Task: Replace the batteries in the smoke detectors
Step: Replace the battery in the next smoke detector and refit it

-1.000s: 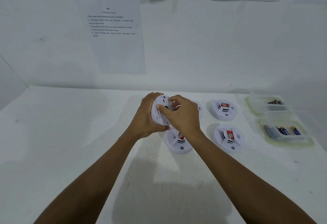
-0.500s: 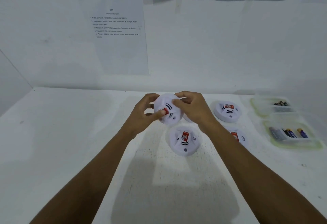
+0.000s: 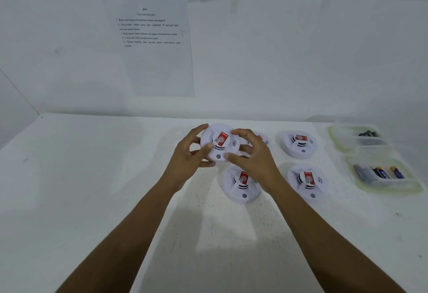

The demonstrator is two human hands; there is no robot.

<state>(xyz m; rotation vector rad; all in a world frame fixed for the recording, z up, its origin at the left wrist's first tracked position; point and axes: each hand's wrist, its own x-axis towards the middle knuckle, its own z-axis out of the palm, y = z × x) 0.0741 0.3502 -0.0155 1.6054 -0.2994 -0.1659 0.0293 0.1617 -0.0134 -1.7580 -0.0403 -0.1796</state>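
A round white smoke detector [image 3: 220, 143] with a red label faces me, lifted above the table. My left hand [image 3: 188, 157] grips its left rim and my right hand [image 3: 253, 157] grips its right rim. Below it a second detector [image 3: 240, 183] lies on the table. Two more lie to the right, one far [image 3: 300, 143] and one near [image 3: 308, 180]. Another detector [image 3: 262, 139] shows partly behind my right hand.
A clear tray [image 3: 382, 186] at the right holds several batteries with blue and yellow wraps. A second clear tray [image 3: 342, 137] behind it holds dark batteries. Printed instruction sheets [image 3: 152, 42] hang on the white wall. The white table [image 3: 92, 177] meets a side wall at the left.
The held detector has been turned over from its edge until its labelled face points at me. Both hands have shifted to its opposite rims.
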